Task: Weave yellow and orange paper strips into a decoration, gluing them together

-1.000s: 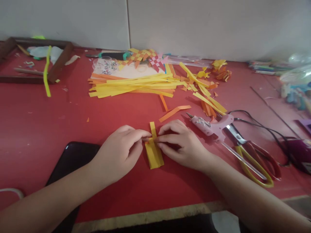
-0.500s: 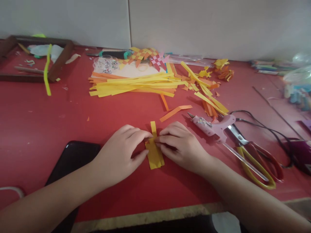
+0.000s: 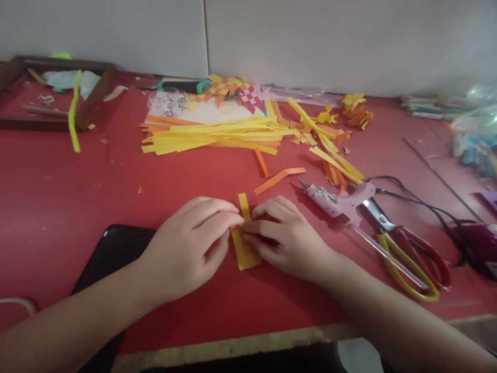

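A small bundle of yellow paper strips (image 3: 244,251) lies on the red table (image 3: 116,176) near its front edge. My left hand (image 3: 190,246) pinches the bundle from the left with fingers curled. My right hand (image 3: 285,238) pinches it from the right, fingertips meeting the left hand's over the strips. One strip end (image 3: 244,205) sticks out beyond the fingers. A loose orange strip (image 3: 279,179) lies just behind my right hand.
A heap of yellow and orange strips (image 3: 217,135) and woven paper pieces (image 3: 233,92) lie at the back. A pink glue gun (image 3: 337,199) and yellow-handled scissors (image 3: 404,254) lie to the right with a black cable. A dark phone (image 3: 112,248) sits under my left forearm. A wooden frame (image 3: 93,98) is far left.
Both hands stay pinched on the yellow strips. The fingertips have closed in tighter over the bundle, and the left hand's fingers have shifted a little.
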The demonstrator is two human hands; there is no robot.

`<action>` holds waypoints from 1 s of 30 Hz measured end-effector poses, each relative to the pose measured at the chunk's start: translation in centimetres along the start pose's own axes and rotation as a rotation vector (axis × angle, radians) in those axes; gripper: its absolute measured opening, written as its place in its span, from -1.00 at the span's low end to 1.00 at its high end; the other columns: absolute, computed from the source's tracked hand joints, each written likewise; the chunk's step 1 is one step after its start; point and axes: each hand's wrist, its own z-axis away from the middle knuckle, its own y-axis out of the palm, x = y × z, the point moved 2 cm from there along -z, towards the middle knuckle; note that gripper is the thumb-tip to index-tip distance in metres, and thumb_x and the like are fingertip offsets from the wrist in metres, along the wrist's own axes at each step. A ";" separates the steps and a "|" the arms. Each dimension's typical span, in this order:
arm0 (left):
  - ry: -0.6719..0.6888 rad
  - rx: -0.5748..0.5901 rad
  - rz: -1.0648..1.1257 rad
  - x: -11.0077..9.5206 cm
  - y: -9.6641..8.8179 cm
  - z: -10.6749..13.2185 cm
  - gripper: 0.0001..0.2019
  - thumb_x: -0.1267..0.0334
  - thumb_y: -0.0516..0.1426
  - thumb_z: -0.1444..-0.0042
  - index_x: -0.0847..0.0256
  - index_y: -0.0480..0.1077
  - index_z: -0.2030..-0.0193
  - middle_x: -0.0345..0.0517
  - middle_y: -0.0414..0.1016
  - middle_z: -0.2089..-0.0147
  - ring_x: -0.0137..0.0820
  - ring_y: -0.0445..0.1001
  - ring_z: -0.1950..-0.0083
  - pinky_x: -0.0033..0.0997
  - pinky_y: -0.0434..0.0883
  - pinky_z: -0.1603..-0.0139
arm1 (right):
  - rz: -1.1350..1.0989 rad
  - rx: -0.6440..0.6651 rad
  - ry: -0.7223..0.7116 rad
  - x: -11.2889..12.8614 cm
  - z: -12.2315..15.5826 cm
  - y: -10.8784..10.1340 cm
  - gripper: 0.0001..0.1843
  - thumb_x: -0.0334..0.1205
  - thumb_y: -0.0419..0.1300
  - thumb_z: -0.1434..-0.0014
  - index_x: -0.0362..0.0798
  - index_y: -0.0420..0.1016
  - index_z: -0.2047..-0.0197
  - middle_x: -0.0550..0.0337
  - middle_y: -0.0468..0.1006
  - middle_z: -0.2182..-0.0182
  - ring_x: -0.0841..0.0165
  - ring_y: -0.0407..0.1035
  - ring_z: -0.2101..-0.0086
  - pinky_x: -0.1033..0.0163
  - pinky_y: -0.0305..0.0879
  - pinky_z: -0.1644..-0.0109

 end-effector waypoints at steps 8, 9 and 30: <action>0.163 0.005 -0.210 -0.2 -0.2 0.4 -0.73 0.44 0.06 -0.18 0.32 0.47 0.01 0.01 0.63 0.17 -0.10 0.51 0.02 -0.08 0.47 0.03 | 0.001 0.022 0.011 0.0 -0.1 -0.1 -0.82 -0.32 0.18 -0.25 -0.07 0.64 0.22 0.08 0.52 0.29 0.28 0.32 0.25 0.12 0.27 0.13; 0.172 0.011 -0.218 -0.2 -0.2 0.4 -0.74 0.43 0.05 -0.18 0.32 0.47 0.03 0.01 0.63 0.20 -0.08 0.51 0.03 -0.07 0.47 0.05 | 0.001 0.017 0.011 -0.1 -0.1 -0.1 -0.82 -0.33 0.17 -0.24 -0.07 0.64 0.21 0.08 0.52 0.29 0.29 0.32 0.25 0.13 0.27 0.13; -0.136 0.174 -0.164 -0.2 0.9 0.3 -0.84 0.24 0.10 -0.26 0.23 0.47 0.15 0.02 0.47 0.13 -0.15 0.35 0.17 -0.02 0.36 0.12 | 0.135 -0.086 0.010 0.2 0.0 0.2 -0.92 -0.32 0.27 -0.15 -0.06 0.61 0.27 -0.03 0.44 0.12 0.15 0.28 0.11 0.01 0.30 0.04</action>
